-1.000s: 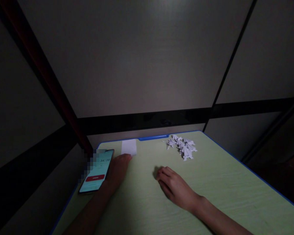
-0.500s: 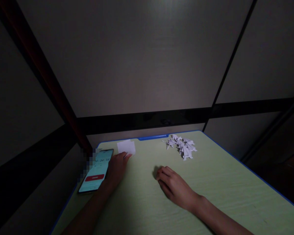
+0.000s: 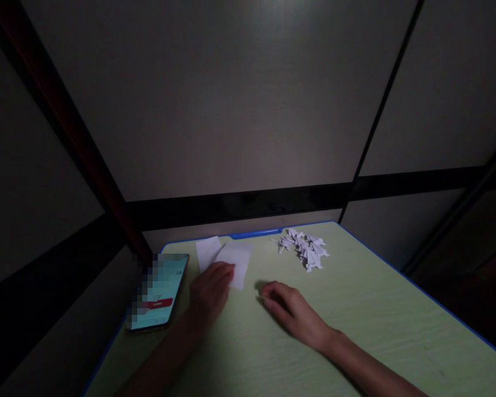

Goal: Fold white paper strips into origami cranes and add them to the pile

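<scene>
My left hand point(image 3: 211, 289) pinches a square sheet of white paper point(image 3: 240, 259) between thumb and fingers. That sheet partly overlaps other white paper point(image 3: 206, 251) lying on the table behind the hand. To the right, my right hand point(image 3: 288, 309) hovers at or rests on the tabletop, fingers loosely curled and the thumb a little apart from the index finger. Nothing shows in it, though its palm side is hidden. Beyond this hand lies a pile of small folded white paper figures point(image 3: 310, 255).
A phone point(image 3: 161, 286) with a lit timer screen, partly pixelated, lies at the table's left edge. The light green table point(image 3: 355, 292) has a blue rim and a blue tray slot point(image 3: 256, 234) at its far edge. Grey panels point(image 3: 240, 110) stand close behind it.
My left hand has moved right, sliding a sheet of paper away from the other paper. The right hand has barely shifted, its thumb now more visible.
</scene>
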The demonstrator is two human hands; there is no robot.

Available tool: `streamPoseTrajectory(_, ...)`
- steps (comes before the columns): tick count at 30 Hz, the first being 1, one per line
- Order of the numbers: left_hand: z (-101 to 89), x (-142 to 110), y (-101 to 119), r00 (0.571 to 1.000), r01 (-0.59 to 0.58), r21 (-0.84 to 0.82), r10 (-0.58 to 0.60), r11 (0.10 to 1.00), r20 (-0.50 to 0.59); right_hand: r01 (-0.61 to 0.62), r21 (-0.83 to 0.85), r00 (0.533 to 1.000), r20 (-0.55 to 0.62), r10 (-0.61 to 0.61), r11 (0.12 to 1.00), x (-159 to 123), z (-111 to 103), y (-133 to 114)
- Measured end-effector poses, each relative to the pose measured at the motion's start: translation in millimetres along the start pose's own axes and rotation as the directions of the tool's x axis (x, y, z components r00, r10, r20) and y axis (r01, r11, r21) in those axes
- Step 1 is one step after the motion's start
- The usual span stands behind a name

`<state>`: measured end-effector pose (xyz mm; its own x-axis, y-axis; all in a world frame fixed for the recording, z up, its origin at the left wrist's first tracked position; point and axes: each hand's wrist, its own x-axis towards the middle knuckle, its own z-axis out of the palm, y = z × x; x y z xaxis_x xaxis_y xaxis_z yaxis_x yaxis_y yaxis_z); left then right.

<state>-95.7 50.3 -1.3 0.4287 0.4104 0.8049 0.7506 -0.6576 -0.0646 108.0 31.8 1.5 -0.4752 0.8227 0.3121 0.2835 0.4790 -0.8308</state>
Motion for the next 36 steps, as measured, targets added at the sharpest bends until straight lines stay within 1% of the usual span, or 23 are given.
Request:
streamPoseTrajectory(1, 0.8, 2.0, 12.9, 0.994, -0.100, -0.028, 0.099, 0.995, -0.044, -0.063, 0.188, 0.997, -0.031, 0.070, 0.980, 1.9, -1.7, 2.3)
streamPoseTrajectory(2, 1.8, 4.1, 26.0, 0.987, -0.158, -0.040, 0.157, 0.987, -0.035, -0.101, 0.396, 0.989, -0.056, 0.134, 0.913, 4.0, -3.5, 4.9)
streamPoseTrajectory(3, 2.6, 6.1, 38.6, 0.977, -0.212, -0.055, 0.212, 0.976, -0.016, -0.124, 0.573, 0.980, -0.055, 0.190, 0.810, 5.9, -5.1, 7.8)
streamPoseTrajectory(4, 3.0, 7.8, 49.8, 0.967, -0.245, -0.081, 0.250, 0.966, 0.048, -0.139, 0.683, 0.967, -0.063, 0.247, 0.717, 7.7, -6.4, 10.7)
streamPoseTrajectory(6, 1.9, 10.3, 66.2, 0.943, -0.296, -0.153, 0.314, 0.943, 0.112, -0.122, 0.788, 0.944, -0.095, 0.315, 0.603, 10.1, -8.0, 15.4)
streamPoseTrajectory(8, -1.3, 11.4, 73.9, 0.929, -0.319, -0.244, 0.354, 0.916, 0.112, -0.109, 0.813, 0.931, -0.118, 0.346, 0.572, 10.9, -8.2, 17.8)
streamPoseTrajectory(10, -5.2, 11.9, 75.4, 0.912, -0.313, -0.357, 0.384, 0.880, 0.146, -0.113, 0.816, 0.923, -0.124, 0.363, 0.567, 10.7, -7.8, 17.8)
streamPoseTrajectory(12, -7.7, 12.0, 73.4, 0.917, -0.187, -0.502, 0.333, 0.844, 0.219, -0.111, 0.818, 0.915, -0.138, 0.380, 0.564, 10.0, -7.5, 16.3)
streamPoseTrajectory(13, -7.9, 11.9, 71.8, 0.934, -0.101, -0.542, 0.267, 0.834, 0.236, -0.106, 0.820, 0.912, -0.145, 0.384, 0.562, 9.6, -7.5, 15.3)
streamPoseTrajectory(14, -7.2, 11.9, 69.9, 0.967, 0.009, -0.576, 0.139, 0.818, 0.212, -0.100, 0.821, 0.909, -0.154, 0.386, 0.562, 9.3, -7.5, 14.4)
streamPoseTrajectory(15, -5.6, 11.8, 67.7, 0.978, 0.166, -0.597, -0.053, 0.785, 0.203, -0.096, 0.819, 0.908, -0.162, 0.387, 0.566, 8.9, -7.5, 13.6)
streamPoseTrajectory(16, -3.3, 12.0, 65.5, 0.942, 0.335, -0.611, -0.272, 0.718, 0.196, -0.094, 0.813, 0.907, -0.169, 0.387, 0.575, 8.6, -7.4, 12.9)
streamPoseTrajectory(17, -0.6, 12.4, 63.3, 0.866, 0.459, -0.639, -0.471, 0.617, 0.168, -0.095, 0.804, 0.906, -0.175, 0.386, 0.587, 8.4, -7.1, 12.3)
streamPoseTrajectory(18, 2.4, 13.0, 61.2, 0.772, 0.550, -0.683, -0.605, 0.481, 0.196, -0.098, 0.792, 0.904, -0.182, 0.387, 0.603, 8.2, -6.5, 11.7)
streamPoseTrajectory(19, 5.4, 13.7, 59.4, 0.682, 0.622, -0.713, -0.671, 0.323, 0.291, -0.102, 0.779, 0.902, -0.190, 0.387, 0.619, 8.1, -5.8, 11.1)
streamPoseTrajectory(20, 8.1, 14.6, 58.0, 0.608, 0.668, -0.725, -0.686, 0.168, 0.401, -0.107, 0.765, 0.901, -0.195, 0.387, 0.635, 7.9, -4.8, 10.4)
streamPoseTrajectory(21, 10.5, 15.4, 57.2, 0.552, 0.693, -0.718, -0.685, 0.060, 0.475, -0.112, 0.754, 0.902, -0.196, 0.384, 0.647, 7.8, -3.8, 9.7)
streamPoseTrajectory(23, 14.3, 16.1, 56.9, 0.474, 0.736, -0.666, -0.611, -0.121, 0.634, -0.122, 0.737, 0.907, -0.189, 0.377, 0.665, 7.5, -1.8, 8.5)
streamPoseTrajectory(25, 16.8, 15.5, 57.5, 0.433, 0.757, -0.615, -0.535, -0.221, 0.725, -0.127, 0.727, 0.914, -0.179, 0.364, 0.675, 7.1, -0.2, 7.9)
streamPoseTrajectory(28, 18.9, 13.2, 57.1, 0.417, 0.747, -0.598, -0.496, -0.290, 0.762, -0.123, 0.718, 0.917, -0.182, 0.355, 0.685, 6.0, 0.6, 8.8)
streamPoseTrajectory(32, 19.2, 11.3, 53.4, 0.414, 0.718, -0.608, -0.494, -0.339, 0.765, -0.060, 0.700, 0.912, -0.251, 0.324, 0.711, 4.3, -2.5, 10.9)
streamPoseTrajectory(34, 18.5, 11.1, 51.6, 0.411, 0.712, -0.615, -0.509, -0.340, 0.757, -0.025, 0.672, 0.929, -0.258, 0.266, 0.740, 4.1, -4.8, 11.8)
streamPoseTrajectory(36, 17.5, 11.2, 50.4, 0.406, 0.716, -0.618, -0.526, -0.325, 0.747, -0.018, 0.637, 0.959, -0.208, 0.194, 0.771, 4.5, -5.8, 12.6)
